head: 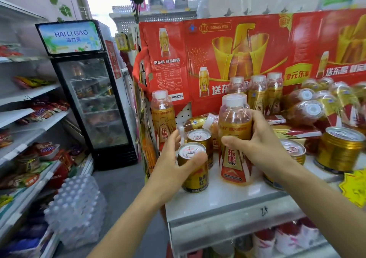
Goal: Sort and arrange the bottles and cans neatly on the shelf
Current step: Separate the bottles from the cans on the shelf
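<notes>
— Two hands up at the shelf (217, 202). Left hand (170, 166) curled round a gold can (195, 170), thumb across its rim. Right hand (259, 144) clamped on an upright bottle (234, 138), thumb over the gold label.

— Both standing on the shelf?

— Can yes, near the front edge. Bottle just beside it to the right, base blurred; touching the board or not, cannot tell.

— Behind those?

— Second can (199, 138) right behind the first. Third can (293, 150) partly hidden by the right wrist. Big can (339, 148) further right, well apart.

— And bottles?

— One upright at the left end (162, 117). One lying flat (200, 122) behind the cans. Three upright at the back (257, 93), close together. Heap of toppled ones (316, 101) at far right, caps toward the camera.

— Backdrop?

— Red cartons (227, 49) standing behind everything. Off to the left, water packs (77, 208) on the floor, then a fridge (87, 91).
</notes>
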